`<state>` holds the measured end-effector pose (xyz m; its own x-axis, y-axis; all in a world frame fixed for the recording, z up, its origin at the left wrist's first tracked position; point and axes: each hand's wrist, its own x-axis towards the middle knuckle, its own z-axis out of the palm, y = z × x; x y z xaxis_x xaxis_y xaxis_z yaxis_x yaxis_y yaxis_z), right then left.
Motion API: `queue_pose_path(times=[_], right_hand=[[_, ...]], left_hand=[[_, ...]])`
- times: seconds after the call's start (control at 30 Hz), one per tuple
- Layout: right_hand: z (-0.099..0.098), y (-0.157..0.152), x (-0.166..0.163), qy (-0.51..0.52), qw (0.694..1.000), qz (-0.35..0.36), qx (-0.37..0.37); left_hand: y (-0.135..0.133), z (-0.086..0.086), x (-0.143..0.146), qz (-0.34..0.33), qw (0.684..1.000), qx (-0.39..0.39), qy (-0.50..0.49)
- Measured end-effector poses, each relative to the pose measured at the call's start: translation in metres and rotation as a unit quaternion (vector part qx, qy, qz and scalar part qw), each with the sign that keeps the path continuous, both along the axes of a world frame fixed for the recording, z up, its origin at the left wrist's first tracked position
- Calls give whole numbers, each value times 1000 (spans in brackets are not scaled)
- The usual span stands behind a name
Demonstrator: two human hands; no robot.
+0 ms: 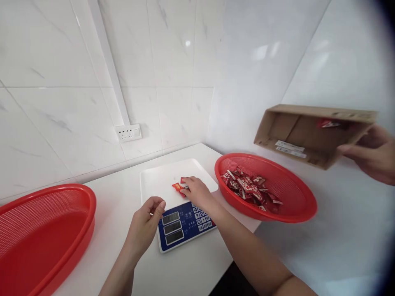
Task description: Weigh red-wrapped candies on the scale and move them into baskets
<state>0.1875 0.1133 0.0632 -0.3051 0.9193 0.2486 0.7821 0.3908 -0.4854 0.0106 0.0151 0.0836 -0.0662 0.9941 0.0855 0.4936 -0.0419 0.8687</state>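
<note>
My right hand (197, 192) is closed over small red snack packets (178, 188) on the white weighing plate (157, 181) of a digital scale. Its fingers hide part of them. My left hand (149, 216) hovers by the corner of the blue display panel (182, 226), its fingers curled in and the thumb near the fingertips, with nothing seen in them. To the right, a red plastic basket (296, 209) holds a pile of red and white packets (247, 187).
Another person's hand (373, 154) tilts an open cardboard box (286, 127) above the right basket; a red packet (328, 122) shows inside. A second red basket (89, 201) stands at the left. Behind the white table (120, 189) is a tiled wall with a socket (128, 132).
</note>
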Motion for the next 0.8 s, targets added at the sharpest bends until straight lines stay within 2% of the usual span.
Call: queue_pose_path(times=[0.1, 0.2, 0.3, 0.4, 0.5, 0.6, 0.7, 0.8], right_hand=[[2, 2, -6, 43, 998, 43, 12], [13, -7, 6, 82, 994, 65, 44], [25, -25, 39, 91, 992, 48, 79], [33, -38, 88, 52, 996, -9, 77], [34, -34, 142, -33, 995, -90, 35], [30, -16, 184, -139, 972, -167, -90], [21, 6, 206, -171, 959, -160, -158], [13, 22, 212, -172, 960, -134, -174]], left_hand=[[2, -3, -3, 0, 1000, -2, 12], [6, -7, -7, 11, 999, -7, 32], [9, -10, -9, 17, 998, -13, 51], [12, -14, -14, 17, 998, -17, 55], [17, -22, -19, 7, 998, -39, 55], [21, -30, -23, -7, 997, -55, 54], [22, -33, -21, -23, 997, -51, 50], [19, -31, -16, -21, 997, -44, 54]])
